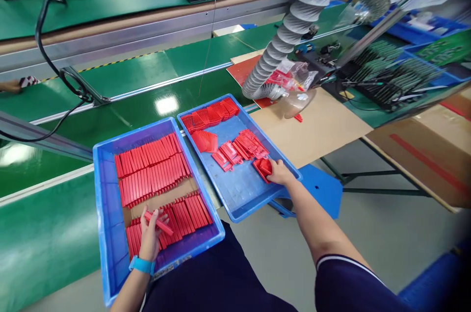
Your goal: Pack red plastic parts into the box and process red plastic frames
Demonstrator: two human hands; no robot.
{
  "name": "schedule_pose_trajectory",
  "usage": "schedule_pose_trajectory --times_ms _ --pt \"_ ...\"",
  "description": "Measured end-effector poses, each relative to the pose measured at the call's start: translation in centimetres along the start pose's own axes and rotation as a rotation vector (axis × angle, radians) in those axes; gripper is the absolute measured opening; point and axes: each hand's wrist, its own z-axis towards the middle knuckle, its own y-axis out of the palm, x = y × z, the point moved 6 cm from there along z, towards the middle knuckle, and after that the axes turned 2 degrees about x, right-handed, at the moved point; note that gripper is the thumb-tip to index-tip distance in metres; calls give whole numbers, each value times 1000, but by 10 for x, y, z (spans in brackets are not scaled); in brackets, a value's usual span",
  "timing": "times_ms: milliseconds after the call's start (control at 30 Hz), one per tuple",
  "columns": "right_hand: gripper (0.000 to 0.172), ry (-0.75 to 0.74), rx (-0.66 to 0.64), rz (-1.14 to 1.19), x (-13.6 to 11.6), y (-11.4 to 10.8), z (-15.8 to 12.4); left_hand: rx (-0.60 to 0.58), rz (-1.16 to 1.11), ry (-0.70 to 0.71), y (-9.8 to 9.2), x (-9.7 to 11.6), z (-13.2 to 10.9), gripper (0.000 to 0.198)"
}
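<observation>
red plastic strip sits pinched between thumb and fingers of the left hand, over the near rows in the left tray. the right hand is closed on a red clump in the right tray. these pieces look light, stiff and smooth, best taken by the long edges. low tray walls hem both hands; the right tray's near half is bare, and its near corner juts past the desk.

Red plastic strips fill 2 blue trays on a green belt.
</observation>
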Motion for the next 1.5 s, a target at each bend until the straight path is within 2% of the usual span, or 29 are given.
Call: schedule_pose_trajectory --times_ms 167,267,333,467,533,700,800,933,1067,1333,1500 --pt "35 112 -55 12 6 1 3 6 -15 -2 -3 0 2 58" --pt "42 166 -8 22 -4 9 -1 10 -11 -9 -2 -1 3 60" --pt "53 189 42 24 -12 15 -4 7 -10 -11 -1 -2 3 60" --pt "88 234 87 40 -20 24 -7 4 -25 -5 -3 -2 4 56" --pt "94 261 83 55 -18 25 -6 16 -39 0 -4 -1 5 54" --pt "90 337 20 108 -13 28 -2 34 -84 -21 -5 0 7 34" --pt "76 392 -8 123 -15 31 -4 31 -112 -47 -3 0 7 25" --pt "62 428 -6 123 -24 37 -12 18 -139 -82 1 0 5 26" --pt "58 468 58 97 -34 39 -20 19 -152 -98 2 0 3 34" --pt "59 401 198 78 -49 33 -34 31 -154 -113 2 0 3 37" --pt "77 362 203 102 -50 35 -36 30 -154 -121 2 0 4 39"
